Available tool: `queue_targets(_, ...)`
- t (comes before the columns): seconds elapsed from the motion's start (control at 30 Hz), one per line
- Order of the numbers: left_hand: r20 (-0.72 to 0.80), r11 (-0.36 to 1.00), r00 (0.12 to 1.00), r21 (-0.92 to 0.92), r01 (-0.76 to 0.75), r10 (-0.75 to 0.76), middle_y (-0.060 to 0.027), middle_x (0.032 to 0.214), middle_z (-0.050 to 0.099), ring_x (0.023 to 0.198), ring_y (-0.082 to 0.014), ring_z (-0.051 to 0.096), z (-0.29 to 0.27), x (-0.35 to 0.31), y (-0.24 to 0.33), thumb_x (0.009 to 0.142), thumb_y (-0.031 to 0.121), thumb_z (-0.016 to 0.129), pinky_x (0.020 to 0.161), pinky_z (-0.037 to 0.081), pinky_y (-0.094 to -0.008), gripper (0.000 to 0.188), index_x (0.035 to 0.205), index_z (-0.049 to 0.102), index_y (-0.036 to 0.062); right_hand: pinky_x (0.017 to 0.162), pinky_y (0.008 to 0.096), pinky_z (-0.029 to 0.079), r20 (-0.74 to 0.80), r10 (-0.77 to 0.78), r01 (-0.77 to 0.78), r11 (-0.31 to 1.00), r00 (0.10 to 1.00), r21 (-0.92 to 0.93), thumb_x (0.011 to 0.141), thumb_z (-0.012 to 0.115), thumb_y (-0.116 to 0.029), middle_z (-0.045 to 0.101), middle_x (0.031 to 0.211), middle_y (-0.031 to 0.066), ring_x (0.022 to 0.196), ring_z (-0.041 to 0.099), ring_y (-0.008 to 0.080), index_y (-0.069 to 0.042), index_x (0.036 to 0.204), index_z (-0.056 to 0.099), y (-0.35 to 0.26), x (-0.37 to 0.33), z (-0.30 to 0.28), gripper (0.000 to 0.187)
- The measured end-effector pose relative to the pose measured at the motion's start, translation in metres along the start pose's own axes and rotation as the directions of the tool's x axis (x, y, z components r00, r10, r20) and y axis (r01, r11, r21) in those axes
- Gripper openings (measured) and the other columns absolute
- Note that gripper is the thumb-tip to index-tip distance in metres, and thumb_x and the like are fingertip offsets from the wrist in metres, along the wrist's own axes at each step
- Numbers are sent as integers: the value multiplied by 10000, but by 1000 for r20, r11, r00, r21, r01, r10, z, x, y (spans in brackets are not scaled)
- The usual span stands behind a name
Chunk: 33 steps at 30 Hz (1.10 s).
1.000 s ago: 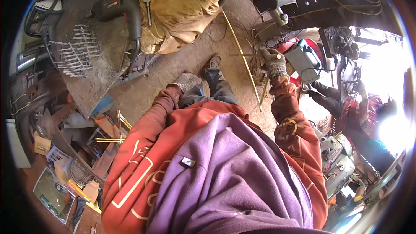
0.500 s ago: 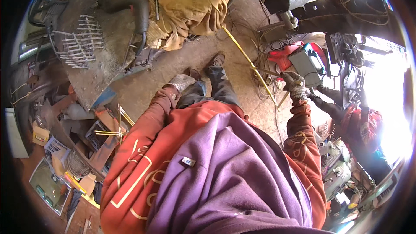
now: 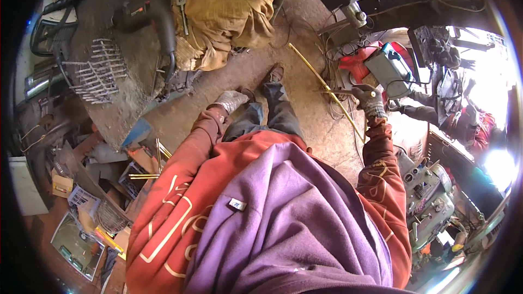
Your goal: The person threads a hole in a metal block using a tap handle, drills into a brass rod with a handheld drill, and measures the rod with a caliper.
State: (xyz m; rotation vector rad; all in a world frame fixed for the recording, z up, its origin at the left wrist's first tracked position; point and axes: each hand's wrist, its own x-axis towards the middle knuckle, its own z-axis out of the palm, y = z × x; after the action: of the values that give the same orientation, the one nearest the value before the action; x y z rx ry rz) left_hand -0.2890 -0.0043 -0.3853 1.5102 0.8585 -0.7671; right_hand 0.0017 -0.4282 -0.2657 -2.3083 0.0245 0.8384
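Note:
My right hand (image 3: 370, 102), in a grey glove, is out to the right, closed on a thin dark tool whose narrow end points left. Its exact kind is hard to make out. Below that tool a long yellow rod (image 3: 327, 88) runs slantwise across the floor; whether the tool touches it is unclear. My left hand (image 3: 231, 100), in a pale glove, hangs in front of my left thigh, close to my shoe. The fingers there look bunched, and nothing shows in them, though their inner side is hidden.
On the left bench (image 3: 109, 122) lie a power drill (image 3: 152, 19), a rack of short metal rods (image 3: 101, 73) and a brown cloth (image 3: 229, 11). Yellow rods (image 3: 155, 158) jut out by my left arm. At right are a grey-green box (image 3: 388, 71), cables and another person (image 3: 474, 128).
My right hand has tilted, and the tool in it now shows more sideways. The yellow rod sits a little further right and lower in view. My left hand barely moved.

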Motion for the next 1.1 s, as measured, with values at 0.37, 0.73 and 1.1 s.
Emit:
queue_targets(0.37,-69,963,962,-40,-267,264,-112,1108,780,1028,-219,708,17,5,14,967,307,743,937,537,-367,326,1141,794,37,586,293,503,-182,-184,234,922,966,309,991,757,-196,729,895,-21,682,622,86,-134,1156,770,-75,57,105,176)
queue_targets(0.73,-52,968,998,-249,-34,22,-44,1053,774,987,-152,681,0,-49,48,938,311,804,906,545,-334,356,1170,788,42,583,354,556,-460,-195,257,964,866,74,1001,720,-335,729,825,65,565,678,191,-69,1231,720,-101,109,174,352)
queue_targets(1.1,44,956,969,-176,-234,245,-119,1197,765,1117,-210,697,23,22,10,968,332,741,975,531,-359,455,1273,731,-5,701,314,571,-419,-207,399,801,884,446,958,794,-191,742,914,50,769,688,147,-61,1187,734,-172,85,205,270)
